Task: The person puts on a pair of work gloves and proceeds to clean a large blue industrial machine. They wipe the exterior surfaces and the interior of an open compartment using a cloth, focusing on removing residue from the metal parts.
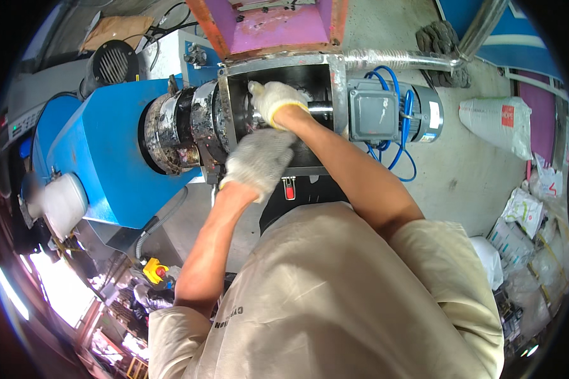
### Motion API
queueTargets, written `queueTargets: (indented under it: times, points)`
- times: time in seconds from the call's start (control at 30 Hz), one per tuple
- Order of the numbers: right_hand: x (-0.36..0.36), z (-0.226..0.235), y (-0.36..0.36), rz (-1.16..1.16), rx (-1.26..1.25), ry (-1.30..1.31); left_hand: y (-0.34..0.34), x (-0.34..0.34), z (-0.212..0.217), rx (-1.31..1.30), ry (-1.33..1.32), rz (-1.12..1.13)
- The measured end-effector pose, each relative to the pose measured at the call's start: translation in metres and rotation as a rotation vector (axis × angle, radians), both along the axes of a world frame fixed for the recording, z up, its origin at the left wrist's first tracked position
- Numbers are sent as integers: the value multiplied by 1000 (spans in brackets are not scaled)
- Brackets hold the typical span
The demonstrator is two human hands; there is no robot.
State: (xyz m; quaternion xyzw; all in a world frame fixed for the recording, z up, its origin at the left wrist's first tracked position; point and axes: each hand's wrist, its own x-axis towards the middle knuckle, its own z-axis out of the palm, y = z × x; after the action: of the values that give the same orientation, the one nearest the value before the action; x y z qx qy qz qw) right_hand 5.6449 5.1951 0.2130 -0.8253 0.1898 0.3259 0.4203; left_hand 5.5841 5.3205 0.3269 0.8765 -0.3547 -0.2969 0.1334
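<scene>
Both my hands wear off-white knitted work gloves and work at an open metal box (pixel 284 64) with dark inner walls. My right hand (pixel 278 101) is inside it, over a shiny metal shaft (pixel 321 107) that runs across the box. Its fingers look curled downward, and what they hold, if anything, is hidden beneath the glove. My left hand (pixel 259 159) lies at the box's near left corner, just below the right one. Motion smears its fingers, so their grip does not show. A soot-stained metal cylinder (pixel 180 129) joins the box's left side.
Right of the box sits a grey electric motor (pixel 376 110) with looped blue cable (pixel 408 120). A blue machine housing (pixel 114 151) stands left. Behind the box rises a purple-lined hopper (pixel 278 28). A red latch (pixel 289 189) hangs in front. A white sack (pixel 496 123) lies far right.
</scene>
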Motion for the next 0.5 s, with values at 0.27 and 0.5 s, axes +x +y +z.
queueTargets:
  times: [0.27,0.5]
  points:
    - [12,12,-3,-1,-57,6,51,4,-27,-329,-388,-160]
    - [36,-83,11,99,-147,105,56,0,-66,-399,-446,-158]
